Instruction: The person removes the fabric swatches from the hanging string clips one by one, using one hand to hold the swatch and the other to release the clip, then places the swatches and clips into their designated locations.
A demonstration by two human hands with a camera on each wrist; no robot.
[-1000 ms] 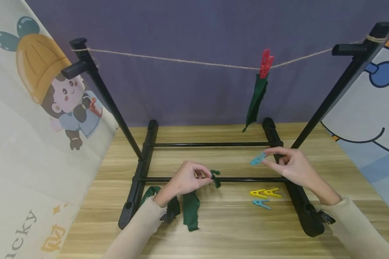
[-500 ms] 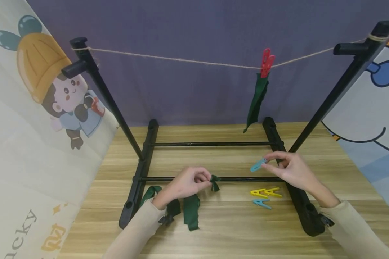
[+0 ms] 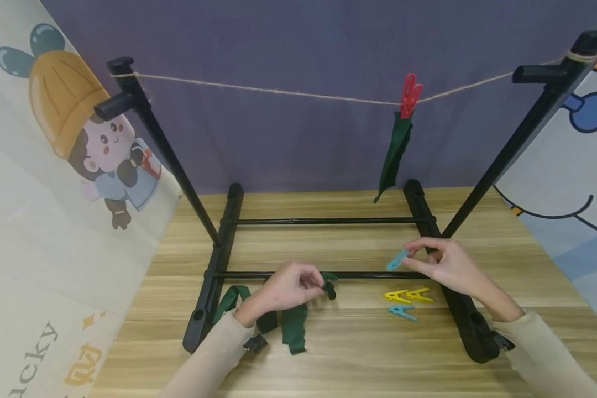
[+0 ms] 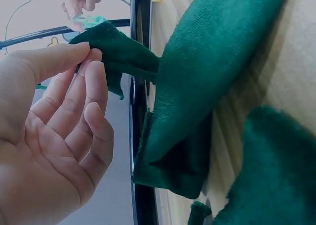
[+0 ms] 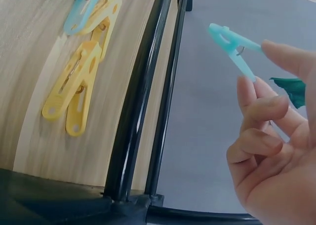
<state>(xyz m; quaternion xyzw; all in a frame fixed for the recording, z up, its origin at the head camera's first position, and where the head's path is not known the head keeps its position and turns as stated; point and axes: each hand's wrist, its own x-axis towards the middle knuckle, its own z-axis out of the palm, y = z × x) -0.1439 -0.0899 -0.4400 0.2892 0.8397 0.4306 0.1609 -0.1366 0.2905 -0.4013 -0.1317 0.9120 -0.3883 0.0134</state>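
My left hand (image 3: 291, 284) pinches a dark green cloth strip (image 4: 111, 42) between thumb and fingertips, near the front crossbar of the black rack. In the head view, only a small end of that strip shows past the fingers. To the right, my right hand (image 3: 445, 268) pinches a light blue clothespin (image 5: 228, 39) by its two handle ends, thumb on one and fingers on the other. More green cloth strips (image 3: 293, 330) lie on the table below my left wrist. Two yellow clothespins (image 3: 398, 297) and another blue clothespin (image 3: 402, 313) lie below my right hand.
A twine line (image 3: 268, 92) stretches between the two posts (image 3: 171, 157) of the rack. Towards its right side, a red clothespin (image 3: 410, 97) holds a hanging green strip (image 3: 394, 155). Crossbars (image 3: 378, 275) join the rack's feet on the wooden table (image 3: 358, 354).
Both hands have sunk a little. The blue clothespin has come down with my right hand, and the strip end at my left fingertips now sits lower.
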